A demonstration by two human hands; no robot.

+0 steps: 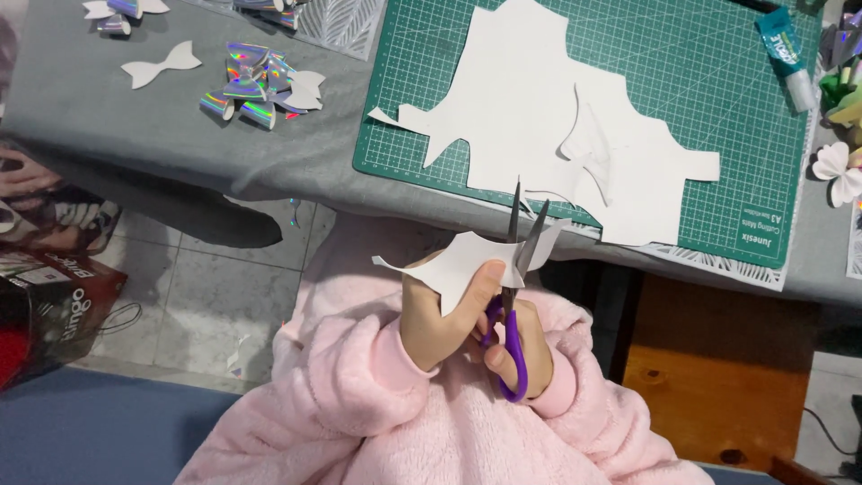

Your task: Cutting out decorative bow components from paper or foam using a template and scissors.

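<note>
At centre frame, the left hand point(446, 319) pinches a white paper cutout point(453, 260) between thumb and fingers. The right hand point(521, 350) grips purple-handled scissors point(514, 305), fingers through the loops, blades parted into the paper's right edge. A green cutting mat point(718, 81) lies at one o'clock.

Dark red-black box point(54, 305) with white lettering on floor, far left. Teal-and-white glue tube point(787, 56) lies at cutting mat's top right corner on tabletop.
</note>
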